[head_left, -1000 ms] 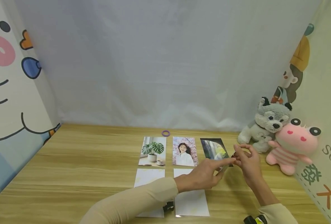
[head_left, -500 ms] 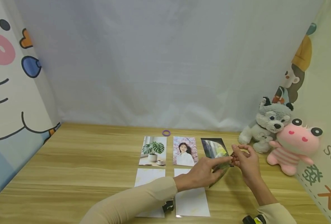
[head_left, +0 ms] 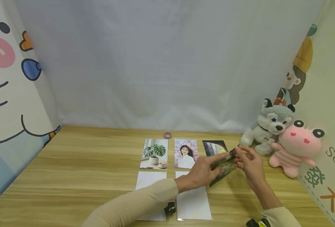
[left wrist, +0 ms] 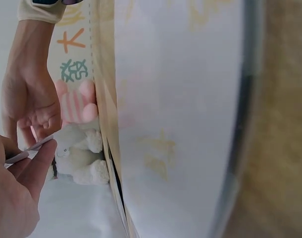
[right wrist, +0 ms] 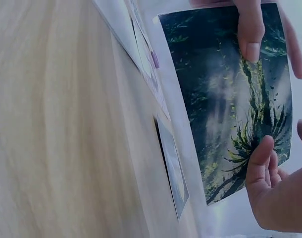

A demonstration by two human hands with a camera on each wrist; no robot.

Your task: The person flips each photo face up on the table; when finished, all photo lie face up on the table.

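Both hands hold one dark photo print (head_left: pixel 224 170) above the table's right half, tilted upright. Its face shows a forest scene with light rays and yellow-green leaves. My left hand (head_left: pixel 199 172) grips the print's left side, its thumb (right wrist: pixel 252 47) on the picture. At the opposite end, my right hand (head_left: pixel 251 165) pinches the print, with a fingertip (right wrist: pixel 265 145) against its face. Behind them lies another dark photo (head_left: pixel 212 146), partly covered. To its left are a photo of a smiling person (head_left: pixel 186 154) and a potted-plant photo (head_left: pixel 155 154).
White sheets with faint yellow marks (head_left: pixel 194 205) lie in front of the photos, partly under my left forearm. A purple ring (head_left: pixel 167 135) rests at the back. A grey husky plush (head_left: pixel 275 121) and a pink frog plush (head_left: pixel 299 143) sit at the right wall.
The held print has turned so more of its dark surface shows in the head view. My left hand has shifted slightly left; the right hand stays nearly in place.
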